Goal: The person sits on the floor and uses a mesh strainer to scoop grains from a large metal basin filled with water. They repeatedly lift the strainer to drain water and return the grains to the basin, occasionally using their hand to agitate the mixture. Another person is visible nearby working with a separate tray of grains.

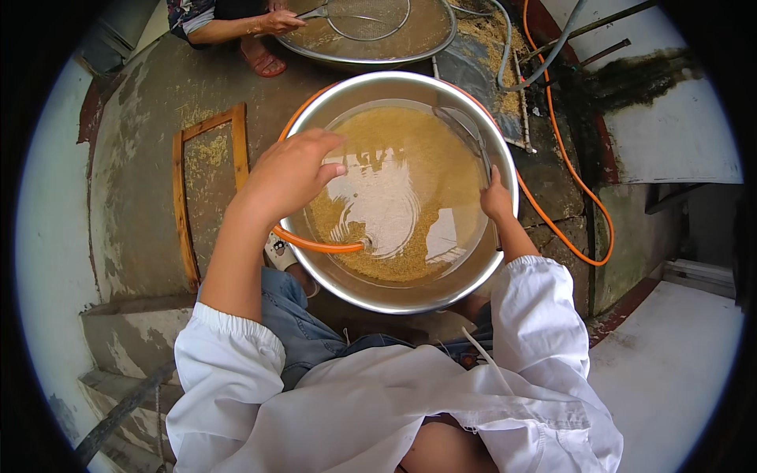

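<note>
A wide metal basin (410, 306) stands before me, holding cloudy yellowish water with many small golden grains (394, 266). Over its left side hovers my left hand (298, 167), empty, thumb and fingers apart. My right hand (495, 199) is closed around the handle of a strainer (471, 132) at the basin's right inner wall. The strainer's thin metal rim shows above the hand, and its lower part is hard to make out in the water. An orange hose (323, 247) runs over the left rim, its end at the water, where ripples spread.
Beyond my basin, a co-worker's hand (281, 21) holds a mesh strainer (367, 17) over a second metal basin (378, 61). A wooden frame (181, 209) lies on the floor at left. Grey hose (544, 71) and spilled grain (485, 35) are at the far right; steps (130, 386) lie near left.
</note>
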Available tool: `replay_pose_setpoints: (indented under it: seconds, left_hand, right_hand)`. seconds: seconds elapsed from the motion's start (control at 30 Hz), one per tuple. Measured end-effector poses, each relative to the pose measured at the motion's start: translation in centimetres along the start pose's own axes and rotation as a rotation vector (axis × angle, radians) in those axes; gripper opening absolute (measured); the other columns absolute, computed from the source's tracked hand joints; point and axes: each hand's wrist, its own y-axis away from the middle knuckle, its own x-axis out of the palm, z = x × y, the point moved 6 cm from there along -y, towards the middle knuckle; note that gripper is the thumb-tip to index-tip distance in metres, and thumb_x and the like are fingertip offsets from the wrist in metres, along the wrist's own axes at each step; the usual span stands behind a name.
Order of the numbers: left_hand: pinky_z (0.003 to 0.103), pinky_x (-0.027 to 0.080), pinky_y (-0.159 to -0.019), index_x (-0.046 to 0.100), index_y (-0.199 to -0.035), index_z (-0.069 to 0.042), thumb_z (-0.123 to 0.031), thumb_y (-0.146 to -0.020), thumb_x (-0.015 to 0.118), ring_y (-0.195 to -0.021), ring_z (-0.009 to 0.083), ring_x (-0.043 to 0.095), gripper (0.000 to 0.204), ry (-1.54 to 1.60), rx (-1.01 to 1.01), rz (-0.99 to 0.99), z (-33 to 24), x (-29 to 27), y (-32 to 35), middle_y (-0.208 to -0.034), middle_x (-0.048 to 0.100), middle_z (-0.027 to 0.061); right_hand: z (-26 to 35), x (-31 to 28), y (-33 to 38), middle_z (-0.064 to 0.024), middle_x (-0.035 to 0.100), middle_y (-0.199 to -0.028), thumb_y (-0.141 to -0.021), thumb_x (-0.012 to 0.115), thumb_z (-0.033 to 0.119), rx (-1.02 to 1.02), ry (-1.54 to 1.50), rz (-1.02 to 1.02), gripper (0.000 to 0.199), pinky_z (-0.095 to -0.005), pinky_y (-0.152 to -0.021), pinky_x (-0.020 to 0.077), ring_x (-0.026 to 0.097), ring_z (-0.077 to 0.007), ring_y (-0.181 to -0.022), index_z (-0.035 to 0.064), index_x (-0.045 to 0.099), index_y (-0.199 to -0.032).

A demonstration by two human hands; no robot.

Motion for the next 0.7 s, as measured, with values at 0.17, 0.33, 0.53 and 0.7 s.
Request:
replay_pose_setpoints:
  seconds: [0.17, 0.33, 0.53, 0.7]
  left_hand:
    - [0.039, 0.042, -0.093, 0.053, -0.121, -0.004, -0.016, -0.083, 0.06, -0.111, 0.0325, 0.051, 0.04, -0.008, -0.077, 0.036, 1.6, -1.1, 1.3, -0.121, 0.054, 0.0149]
    - [0.04, 0.042, -0.092, 0.053, -0.12, -0.004, -0.019, -0.083, 0.061, -0.11, 0.0321, 0.052, 0.041, -0.02, -0.071, 0.021, 2.1, -1.5, 1.6, -0.12, 0.055, 0.0152]
    - [0.04, 0.041, -0.095, 0.052, -0.122, -0.006, -0.024, -0.084, 0.061, -0.114, 0.0303, 0.051, 0.043, -0.058, -0.044, 0.003, 2.0, -1.0, 1.4, -0.123, 0.053, 0.0148]
    - [0.039, 0.039, -0.097, 0.051, -0.124, -0.005, -0.024, -0.084, 0.061, -0.115, 0.0316, 0.049, 0.046, -0.041, -0.053, 0.035, 1.5, -1.2, 1.5, -0.125, 0.052, 0.0151]
  right_hand:
    - [8.0, 3.3, 0.5, -0.0291, 0.061, -0.098, -0.084, 0.044, 0.006, 0.126, -0.107, 0.302, 0.071, -0.0424, -0.065, 0.0511, 0.064, -0.0366, -0.077, 0.0132, 0.009, -0.145]
    - [10.4, 3.5, 4.3, -0.0307, 0.06, -0.1, -0.08, 0.038, -0.002, 0.096, -0.084, 0.427, 0.075, -0.0418, -0.065, 0.0521, 0.064, -0.0364, -0.08, 0.0143, 0.005, -0.146]
    - [9.9, 4.5, 10.5, -0.0327, 0.059, -0.095, -0.08, 0.041, 0.003, -0.129, -0.069, 0.385, 0.075, -0.0454, -0.084, 0.0454, 0.059, -0.0432, -0.09, 0.0137, 0.007, -0.145]
    - [9.5, 2.8, 16.4, -0.0321, 0.06, -0.093, -0.081, 0.047, 0.008, -0.24, -0.13, 0.422, 0.075, -0.0473, -0.082, 0.0451, 0.059, -0.0446, -0.088, 0.0178, 0.01, -0.145]
